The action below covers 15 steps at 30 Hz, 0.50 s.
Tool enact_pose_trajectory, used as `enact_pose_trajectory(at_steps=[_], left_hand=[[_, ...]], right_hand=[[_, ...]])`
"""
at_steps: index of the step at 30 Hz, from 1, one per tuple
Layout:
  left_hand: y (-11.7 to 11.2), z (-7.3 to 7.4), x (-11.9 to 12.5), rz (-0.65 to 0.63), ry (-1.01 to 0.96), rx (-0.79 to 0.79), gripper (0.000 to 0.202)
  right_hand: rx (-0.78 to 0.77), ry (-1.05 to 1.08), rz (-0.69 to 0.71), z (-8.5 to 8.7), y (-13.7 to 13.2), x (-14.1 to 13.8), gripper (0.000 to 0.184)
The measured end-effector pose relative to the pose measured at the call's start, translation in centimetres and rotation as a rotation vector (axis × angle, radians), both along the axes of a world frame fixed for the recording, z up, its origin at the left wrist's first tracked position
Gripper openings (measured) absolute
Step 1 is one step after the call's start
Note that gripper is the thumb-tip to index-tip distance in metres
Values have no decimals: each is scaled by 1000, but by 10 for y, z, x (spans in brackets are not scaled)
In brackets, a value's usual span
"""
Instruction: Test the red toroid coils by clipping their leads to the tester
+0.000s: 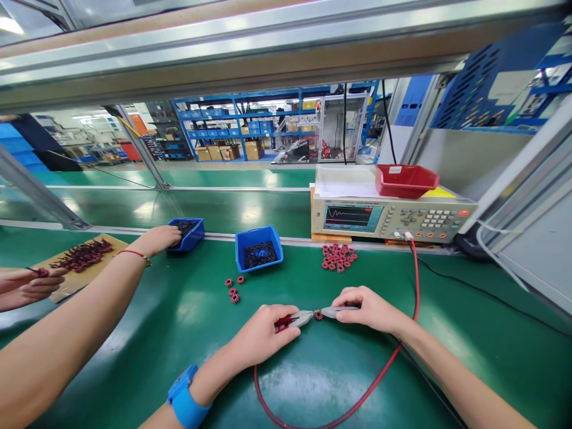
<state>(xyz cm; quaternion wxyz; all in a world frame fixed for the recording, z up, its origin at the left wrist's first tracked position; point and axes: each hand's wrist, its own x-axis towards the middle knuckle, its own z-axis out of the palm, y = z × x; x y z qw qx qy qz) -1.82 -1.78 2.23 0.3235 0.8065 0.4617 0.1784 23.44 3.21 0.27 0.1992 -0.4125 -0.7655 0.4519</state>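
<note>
My left hand (267, 333), with a blue band at the wrist, is closed around a test clip with a red grip (300, 319). A red cable runs from that side to the tester. Pinched in my right hand (364, 310) is a second test clip (335, 311), pale and pointed. Between the two clip tips sits a small red-and-black wound ring coil (318, 315), just above or on the green bench. Whether both tips grip its wire ends is too small to tell. To the left lie several similar coils (234, 294).
A tester (393, 217) with a lit screen stands at the back right, a red bin (406, 180) on top. A pile of coils (338, 257) lies before it. A blue bin (259, 248) holds dark parts. At left, another person's hand (163, 239) reaches into a second blue bin (193, 233).
</note>
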Motion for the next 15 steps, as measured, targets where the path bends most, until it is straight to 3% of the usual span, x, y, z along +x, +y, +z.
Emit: enact_pose_trajectory(at_steps=[15], left_hand=[[1, -2, -1, 17, -2, 2, 22]], right_hand=[[-28, 38, -143, -11, 1, -6, 22]])
